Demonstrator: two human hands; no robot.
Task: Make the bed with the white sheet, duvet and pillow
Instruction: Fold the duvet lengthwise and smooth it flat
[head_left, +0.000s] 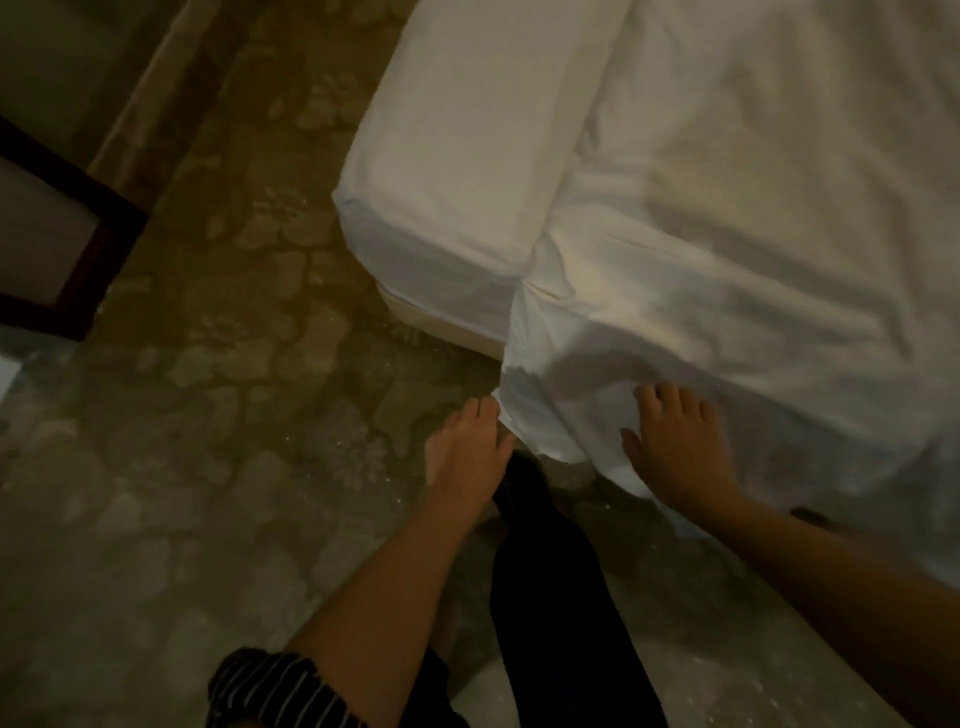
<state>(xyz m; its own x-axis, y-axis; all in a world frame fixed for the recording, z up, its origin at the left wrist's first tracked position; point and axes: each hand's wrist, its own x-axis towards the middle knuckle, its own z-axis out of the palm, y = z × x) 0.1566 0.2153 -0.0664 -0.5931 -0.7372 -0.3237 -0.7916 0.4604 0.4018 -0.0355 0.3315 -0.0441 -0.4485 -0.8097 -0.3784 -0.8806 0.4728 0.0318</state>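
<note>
The bed's corner is covered by a tucked white sheet. A white duvet lies over the bed and hangs down over the near edge to the floor. My left hand touches the duvet's hanging corner at its left edge; whether the fingers pinch the cloth is unclear. My right hand rests flat with spread fingers on the hanging duvet. No pillow is in view.
A patterned stone-look floor runs left of the bed. A dark wooden-framed piece of furniture stands at the left edge. My dark trouser leg is beside the bed's near edge.
</note>
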